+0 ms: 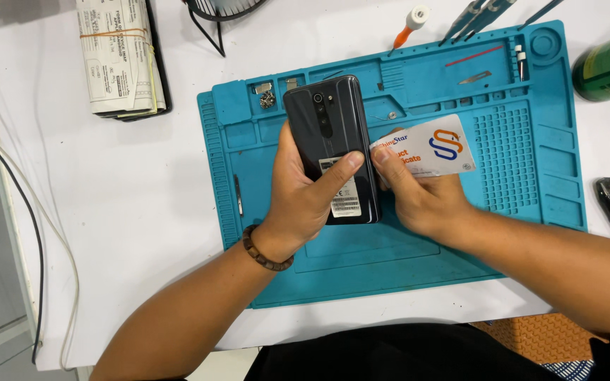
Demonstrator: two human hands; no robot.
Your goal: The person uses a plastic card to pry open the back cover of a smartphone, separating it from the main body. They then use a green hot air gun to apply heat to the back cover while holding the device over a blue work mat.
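Two hands work at the centre of the frame over a teal repair mat. The left hand grips a dark smartphone, back side up, thumb laid across its label. The right hand pinches a white plastic card whose edge meets the phone's right side. An orange-tipped tool lies at the upper middle, a banded paper bundle upper left.

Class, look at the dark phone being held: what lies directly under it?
Under the dark phone are the left hand, gripping it, and the blue work mat. The mat's compartments right beneath the phone are covered, so their contents cannot be seen.
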